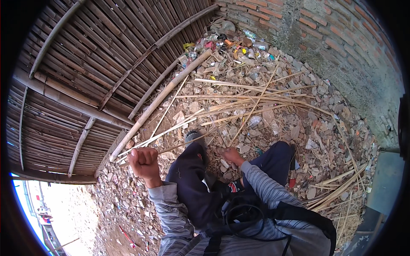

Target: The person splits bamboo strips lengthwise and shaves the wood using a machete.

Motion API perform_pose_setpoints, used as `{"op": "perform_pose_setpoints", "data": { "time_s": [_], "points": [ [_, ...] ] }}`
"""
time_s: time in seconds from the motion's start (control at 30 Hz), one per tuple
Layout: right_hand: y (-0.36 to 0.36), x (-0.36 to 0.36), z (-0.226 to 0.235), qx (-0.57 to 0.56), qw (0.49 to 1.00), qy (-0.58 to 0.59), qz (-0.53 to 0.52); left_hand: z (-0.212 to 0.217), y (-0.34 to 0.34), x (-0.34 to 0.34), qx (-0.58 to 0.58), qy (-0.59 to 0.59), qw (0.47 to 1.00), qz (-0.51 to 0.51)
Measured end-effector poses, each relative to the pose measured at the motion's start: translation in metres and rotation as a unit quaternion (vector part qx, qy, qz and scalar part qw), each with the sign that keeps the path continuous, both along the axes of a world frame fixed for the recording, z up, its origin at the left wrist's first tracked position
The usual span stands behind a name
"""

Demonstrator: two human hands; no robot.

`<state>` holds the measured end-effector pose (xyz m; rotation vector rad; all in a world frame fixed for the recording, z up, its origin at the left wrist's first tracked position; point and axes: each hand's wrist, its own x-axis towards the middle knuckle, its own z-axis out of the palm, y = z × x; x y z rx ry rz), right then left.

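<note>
Beside the near end of the bamboo pole [163,103]: we note the left hand [144,164] — a fist curled around a thin strip [175,146].
Right hand [232,156]: farther right of the pole, half-curled — we cannot tell whether it pinches anything.
Pale strips [265,98]: strewn on rubble [299,130], right of the pole.

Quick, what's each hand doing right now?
Left hand: closed, seemingly around a thin strip.
Right hand: looks curled, but can't tell if it's holding anything.
</note>
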<state>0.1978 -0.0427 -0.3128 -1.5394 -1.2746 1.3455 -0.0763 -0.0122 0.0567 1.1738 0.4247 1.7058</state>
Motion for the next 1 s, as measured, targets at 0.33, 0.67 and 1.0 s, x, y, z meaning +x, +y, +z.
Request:
{"op": "perform_pose_setpoints", "data": {
  "time_s": [0.33,0.67,1.0],
  "points": [
    [0.004,-0.005,0.004,-0.147,0.989,0.030,-0.006,0.004,-0.007,0.006,0.013,0.053,0.998,0.007],
    [-0.007,0.048,-0.017,-0.126,0.985,-0.111,-0.028,0.007,-0.020,-0.004,0.036,-0.041,0.998,0.013],
    [0.022,0.043,0.080,0.078,0.984,-0.159,0.019,0.104,-0.103,-0.028,0.216,0.024,0.975,-0.046]
  ]
}}
